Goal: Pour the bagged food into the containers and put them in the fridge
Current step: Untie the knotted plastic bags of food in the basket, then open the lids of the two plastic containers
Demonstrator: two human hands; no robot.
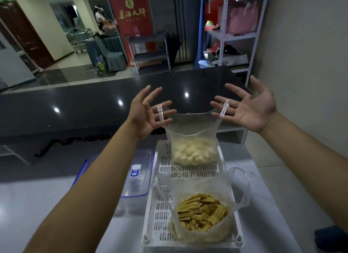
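**Bag of white pieces stretched open between my two hands**

Nearest me, at the front of the white slotted tray (160, 211), sits an open clear plastic bag of yellow strips (202, 211), its mouth slack and its handles flopped to the right. Just left of the tray lies a clear container with a blue-edged lid (136, 179) on the pale table (47, 205). Farther along the tray, at its far end, the second clear bag, filled with white pieces (193, 153), has its bottom on the slots. Each of its handles is looped over my fingers: my left hand (150, 117) carries one loop, my right hand (250, 111) the other, both palms up, fingers spread wide and straight, pulling the mouth of the bag apart between them. Beyond my hands runs a dark glossy counter (84, 109), and past it a metal shelving unit (235, 26) stands on the right beside a red banner (131, 13).
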